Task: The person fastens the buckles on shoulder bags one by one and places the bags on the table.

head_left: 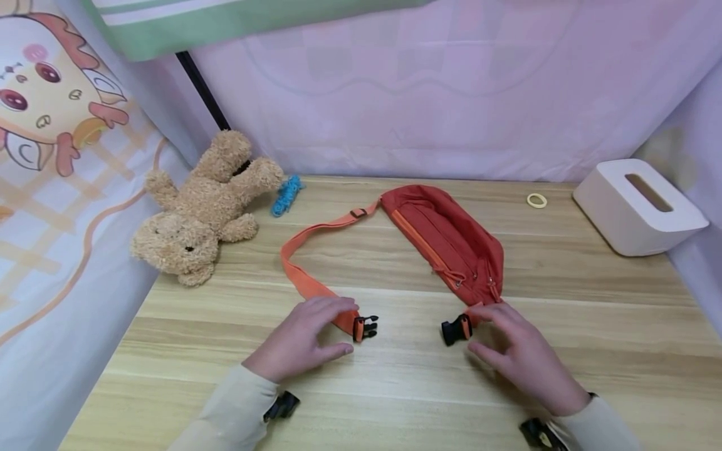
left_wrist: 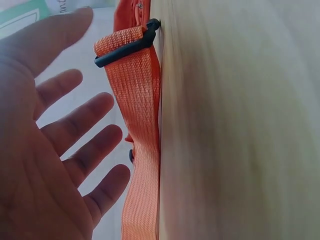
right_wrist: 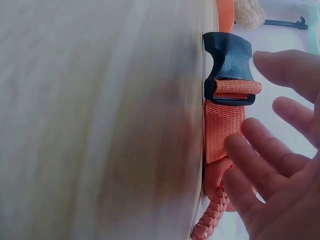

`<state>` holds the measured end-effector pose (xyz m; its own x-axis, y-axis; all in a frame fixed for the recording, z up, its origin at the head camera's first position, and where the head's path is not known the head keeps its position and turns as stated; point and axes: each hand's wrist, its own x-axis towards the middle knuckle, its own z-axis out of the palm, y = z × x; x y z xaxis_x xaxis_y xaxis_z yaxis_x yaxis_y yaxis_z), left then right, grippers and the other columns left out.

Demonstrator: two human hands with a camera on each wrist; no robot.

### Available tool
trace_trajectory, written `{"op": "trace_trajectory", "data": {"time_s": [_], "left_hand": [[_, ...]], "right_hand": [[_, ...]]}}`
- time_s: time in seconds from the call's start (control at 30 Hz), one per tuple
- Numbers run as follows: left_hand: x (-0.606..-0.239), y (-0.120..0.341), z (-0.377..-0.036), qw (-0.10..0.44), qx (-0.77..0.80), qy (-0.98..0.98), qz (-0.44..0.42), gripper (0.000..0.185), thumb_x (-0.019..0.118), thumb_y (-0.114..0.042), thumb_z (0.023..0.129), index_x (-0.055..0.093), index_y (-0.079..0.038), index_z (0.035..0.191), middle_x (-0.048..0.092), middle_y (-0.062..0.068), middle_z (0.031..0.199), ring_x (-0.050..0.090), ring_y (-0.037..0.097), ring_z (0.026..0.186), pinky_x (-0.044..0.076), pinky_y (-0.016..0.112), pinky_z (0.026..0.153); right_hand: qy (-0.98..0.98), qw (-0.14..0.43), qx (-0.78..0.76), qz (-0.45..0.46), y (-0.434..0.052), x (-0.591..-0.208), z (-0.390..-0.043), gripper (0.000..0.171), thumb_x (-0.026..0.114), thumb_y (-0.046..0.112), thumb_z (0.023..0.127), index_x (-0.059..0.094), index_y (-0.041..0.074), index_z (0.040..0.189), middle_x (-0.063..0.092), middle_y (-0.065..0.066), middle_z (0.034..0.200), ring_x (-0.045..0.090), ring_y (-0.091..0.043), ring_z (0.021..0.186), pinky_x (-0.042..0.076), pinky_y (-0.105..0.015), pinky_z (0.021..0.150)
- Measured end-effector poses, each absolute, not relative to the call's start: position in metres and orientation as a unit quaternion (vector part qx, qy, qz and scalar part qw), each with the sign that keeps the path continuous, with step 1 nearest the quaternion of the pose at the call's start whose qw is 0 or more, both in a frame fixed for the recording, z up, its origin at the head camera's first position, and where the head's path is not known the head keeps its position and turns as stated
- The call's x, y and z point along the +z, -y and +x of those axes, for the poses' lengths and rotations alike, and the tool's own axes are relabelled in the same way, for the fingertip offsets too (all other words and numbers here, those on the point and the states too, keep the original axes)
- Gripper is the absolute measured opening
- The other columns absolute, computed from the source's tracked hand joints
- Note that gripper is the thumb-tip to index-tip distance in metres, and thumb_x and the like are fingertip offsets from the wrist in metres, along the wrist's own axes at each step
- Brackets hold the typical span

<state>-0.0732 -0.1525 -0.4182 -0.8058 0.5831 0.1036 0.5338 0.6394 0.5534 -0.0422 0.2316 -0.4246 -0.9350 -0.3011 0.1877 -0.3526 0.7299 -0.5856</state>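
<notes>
Now both hands open, fingers relaxed, holding nothing: left hand [head_left: 301, 338] over orange strap [head_left: 307, 283] at 7 o'clock, right hand [head_left: 521, 357] beside buckle socket [head_left: 455, 329] at 5 o'clock. Red waist bag [head_left: 445, 238] flat at surface [head_left: 564, 326] centre.

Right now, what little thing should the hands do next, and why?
Probably each hand should pinch its buckle half. The left hand and right hand hover open beside the pronged clip and socket, which lie apart and unclipped on the table.
</notes>
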Motion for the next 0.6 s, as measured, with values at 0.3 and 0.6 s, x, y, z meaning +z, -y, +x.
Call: {"op": "trace_trajectory", "data": {"time_s": [0.3, 0.6], "left_hand": [[-0.42, 0.145, -0.074, 0.067, 0.318, -0.893, 0.312, 0.044, 0.079, -0.03, 0.089, 0.065, -0.024, 0.131, 0.058, -0.01, 0.136, 0.05, 0.013, 0.128, 0.041, 0.04, 0.109], [-0.424, 0.139, -0.076, 0.092, 0.334, -0.89, 0.296, 0.049, 0.08, -0.027, 0.088, 0.063, -0.024, 0.134, 0.058, -0.008, 0.137, 0.05, 0.015, 0.13, 0.04, 0.042, 0.11]], "right_hand": [[0.925, -0.041, 0.354, 0.129, -0.229, -0.428, -0.048, 0.055, 0.084, 0.018, 0.083, 0.062, 0.017, 0.133, 0.064, 0.005, 0.116, 0.062, -0.014, 0.103, 0.052, -0.045, 0.09], [0.922, -0.038, 0.361, 0.138, -0.226, -0.433, -0.052, 0.054, 0.083, 0.015, 0.084, 0.062, 0.015, 0.134, 0.064, 0.003, 0.113, 0.06, -0.014, 0.095, 0.053, -0.034, 0.08]]}}
